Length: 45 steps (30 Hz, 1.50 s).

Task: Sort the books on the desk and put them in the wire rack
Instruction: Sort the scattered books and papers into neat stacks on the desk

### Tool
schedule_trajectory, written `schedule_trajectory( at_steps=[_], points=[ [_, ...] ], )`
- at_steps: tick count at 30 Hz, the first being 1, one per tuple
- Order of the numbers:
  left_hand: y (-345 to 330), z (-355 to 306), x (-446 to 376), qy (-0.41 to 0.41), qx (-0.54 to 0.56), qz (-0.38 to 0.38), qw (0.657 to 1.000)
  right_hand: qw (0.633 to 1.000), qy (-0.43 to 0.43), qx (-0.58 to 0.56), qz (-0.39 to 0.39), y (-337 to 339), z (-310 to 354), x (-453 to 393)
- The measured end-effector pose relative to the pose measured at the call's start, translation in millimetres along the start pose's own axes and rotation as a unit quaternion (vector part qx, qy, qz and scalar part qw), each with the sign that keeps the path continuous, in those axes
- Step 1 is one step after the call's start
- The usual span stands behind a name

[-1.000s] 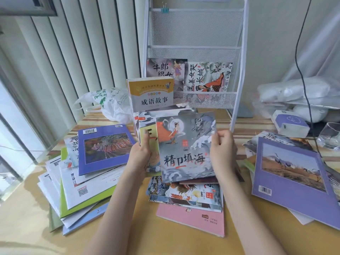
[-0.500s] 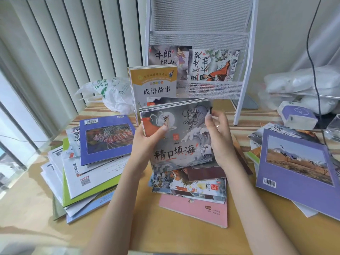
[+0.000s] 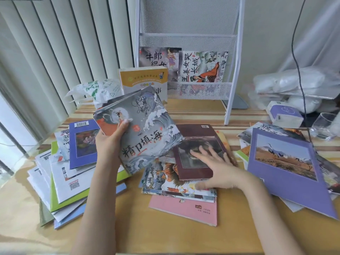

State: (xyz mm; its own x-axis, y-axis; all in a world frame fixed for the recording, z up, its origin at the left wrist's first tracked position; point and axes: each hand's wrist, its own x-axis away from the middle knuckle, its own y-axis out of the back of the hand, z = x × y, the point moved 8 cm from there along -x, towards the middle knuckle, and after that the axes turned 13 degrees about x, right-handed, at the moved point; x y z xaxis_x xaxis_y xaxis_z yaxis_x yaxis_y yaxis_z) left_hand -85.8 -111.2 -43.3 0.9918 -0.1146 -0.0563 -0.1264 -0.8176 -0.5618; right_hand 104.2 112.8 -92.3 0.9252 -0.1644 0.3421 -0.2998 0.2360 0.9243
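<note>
My left hand (image 3: pixel 110 140) grips a small stack of thin books with a grey wave-and-dragon cover (image 3: pixel 147 129) on top, held tilted above the desk. My right hand (image 3: pixel 215 162) lies flat with spread fingers on a maroon book (image 3: pixel 196 137) that tops the middle pile (image 3: pixel 173 183). A pink book (image 3: pixel 184 208) lies at the bottom of that pile. The white wire rack (image 3: pixel 233 70) stands at the back with two picture books (image 3: pixel 202 67) in its lowest pocket. A yellow-topped book (image 3: pixel 143 80) stands upright before the rack.
A messy pile of books with a purple cover (image 3: pixel 82 144) on top lies at the left. Another pile under a large purple book (image 3: pixel 287 166) lies at the right. Behind are a plastic bag (image 3: pixel 95 91), a tissue pack (image 3: pixel 284 116), a glass (image 3: pixel 323 127) and a hanging black cable (image 3: pixel 296 52).
My right hand has let go of the grey-covered stack and dropped onto the maroon book. My left hand now holds the stack alone and has tilted it leftward.
</note>
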Motion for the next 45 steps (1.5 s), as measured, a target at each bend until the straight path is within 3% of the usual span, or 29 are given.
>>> schedule_trajectory(
  at_steps=[5, 7, 9, 12, 17, 20, 23, 28, 37, 42, 45],
  points=[
    [-5.7, 10.6, 3.3, 0.032, -0.035, 0.016, 0.999, 0.989, -0.005, -0.049, -0.136, 15.4, 5.4, 10.5],
    [-10.4, 13.9, 5.7, 0.043, -0.034, 0.025, 0.998, 0.973, -0.006, -0.104, -0.206, 29.7, 4.2, 19.8],
    [-10.1, 17.6, 6.0, 0.068, -0.016, 0.023, 0.997, 0.949, -0.017, -0.079, -0.306, 49.0, 2.4, 30.5],
    [-5.4, 21.9, 2.9, 0.117, 0.034, 0.027, 0.992, 0.876, -0.043, -0.032, -0.480, 77.4, -4.3, 51.5],
    [-18.1, 31.4, 10.6, 0.185, 0.078, 0.072, 0.977, 0.714, -0.047, -0.134, -0.686, 126.4, -19.2, 93.4],
    [-27.9, 40.5, 18.8, 0.212, 0.083, 0.086, 0.970, 0.639, -0.076, -0.114, -0.757, 155.8, -16.6, 118.8],
    [-39.2, 52.1, 29.3, 0.248, 0.065, 0.099, 0.961, 0.612, -0.172, -0.058, -0.770, 176.4, -20.8, 128.7],
    [-45.1, 74.4, 36.3, 0.295, 0.009, 0.108, 0.950, 0.639, -0.254, 0.000, -0.726, 208.8, -45.8, 140.6],
    [-39.7, 91.6, 38.3, 0.333, -0.055, 0.097, 0.936, 0.779, -0.290, 0.002, -0.556, 243.6, -120.7, 117.6],
    [-39.6, 94.0, 41.0, 0.338, -0.091, 0.107, 0.931, 0.834, -0.320, 0.064, -0.445, 220.9, -148.5, 80.6],
    [-41.8, 93.6, 42.9, 0.325, -0.116, 0.124, 0.930, 0.868, -0.350, 0.119, -0.331, 172.7, -178.9, 45.5]
  ],
)
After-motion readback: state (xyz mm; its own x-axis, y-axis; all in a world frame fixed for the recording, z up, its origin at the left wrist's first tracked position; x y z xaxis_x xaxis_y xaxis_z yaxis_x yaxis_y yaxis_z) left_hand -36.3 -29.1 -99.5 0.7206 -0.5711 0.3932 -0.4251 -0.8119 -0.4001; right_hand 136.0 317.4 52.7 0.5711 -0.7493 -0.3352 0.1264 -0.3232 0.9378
